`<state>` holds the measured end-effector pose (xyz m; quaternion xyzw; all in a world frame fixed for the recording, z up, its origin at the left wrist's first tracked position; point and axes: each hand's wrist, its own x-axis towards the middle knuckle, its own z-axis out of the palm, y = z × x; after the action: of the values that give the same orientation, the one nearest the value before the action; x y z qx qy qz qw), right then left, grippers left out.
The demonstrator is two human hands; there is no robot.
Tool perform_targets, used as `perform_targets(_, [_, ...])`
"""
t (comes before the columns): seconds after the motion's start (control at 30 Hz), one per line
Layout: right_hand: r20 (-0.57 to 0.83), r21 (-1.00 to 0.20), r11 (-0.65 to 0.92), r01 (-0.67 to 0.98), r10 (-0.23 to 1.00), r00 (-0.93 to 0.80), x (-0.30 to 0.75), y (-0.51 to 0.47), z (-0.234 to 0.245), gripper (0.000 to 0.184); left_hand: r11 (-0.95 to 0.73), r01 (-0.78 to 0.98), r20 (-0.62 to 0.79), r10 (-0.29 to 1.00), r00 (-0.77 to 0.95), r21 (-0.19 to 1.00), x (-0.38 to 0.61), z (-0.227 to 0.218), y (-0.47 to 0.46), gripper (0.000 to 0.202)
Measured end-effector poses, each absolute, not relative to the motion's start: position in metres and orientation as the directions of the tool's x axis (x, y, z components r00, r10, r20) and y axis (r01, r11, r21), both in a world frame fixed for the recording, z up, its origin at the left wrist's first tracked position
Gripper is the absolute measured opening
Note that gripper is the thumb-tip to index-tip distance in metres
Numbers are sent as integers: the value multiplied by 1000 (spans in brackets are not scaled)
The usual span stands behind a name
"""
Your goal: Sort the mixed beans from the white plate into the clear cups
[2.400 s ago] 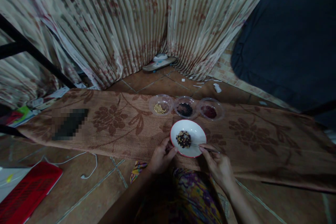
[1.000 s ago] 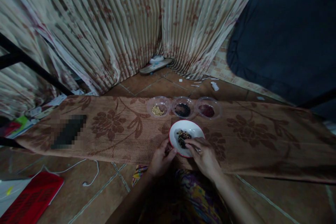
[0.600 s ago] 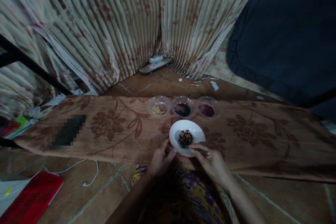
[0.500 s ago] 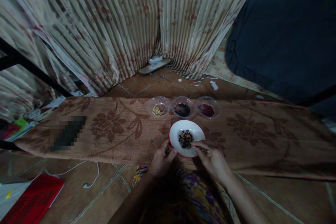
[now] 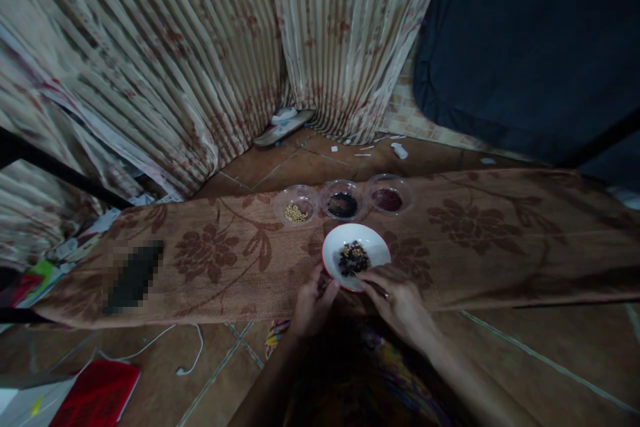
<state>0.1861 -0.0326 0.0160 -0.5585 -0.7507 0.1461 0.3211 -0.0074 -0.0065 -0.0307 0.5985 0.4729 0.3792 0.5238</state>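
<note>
A white bowl (image 5: 376, 250) with a red rim stands at the near edge of the cloth, holding a mix of dark and pale yellow beans (image 5: 354, 257). My left hand (image 5: 313, 303) grips the bowl's near left rim, thumb on the edge. Over the near right side of the bowl, my right hand (image 5: 403, 300) is closed in a pinch, fingertips by the beans; something thin and dark shows under the fingers, too unclear to name. Behind the bowl sit three clear plastic cups: one with yellow beans (image 5: 296, 213), one with black beans (image 5: 347, 205), one with dark red beans (image 5: 387, 199).
A brown flower-patterned cloth (image 5: 300, 260) covers the long surface. A blurred dark object (image 5: 134, 277) lies on its left. Striped curtains (image 5: 210, 47) hang behind. On the tiled floor are a red bag (image 5: 103, 393), a white cable (image 5: 200, 347) and small white scraps (image 5: 399, 151).
The view has tilted and shifted slightly. My right fingertips have moved a little left and toward the near side of the beans. My left hand stays on the bowl.
</note>
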Motion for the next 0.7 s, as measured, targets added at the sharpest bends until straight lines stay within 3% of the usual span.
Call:
perform_targets(0.23, [405,-541,254,802,914,-17,201,-17,10,20,14,195,-61,969,238,981,-6,-23,-7,40])
perform_targets(0.5, [339,-631,375,679,921,-193,191,-27,18,19,15,154,-55,964,262,988,-6,-26,-6,43])
perform_targets(0.7, [225,-773,71,631,960,167,219,-30,18,27,30,192,-79,964,252,981,-9,-26,-5,41])
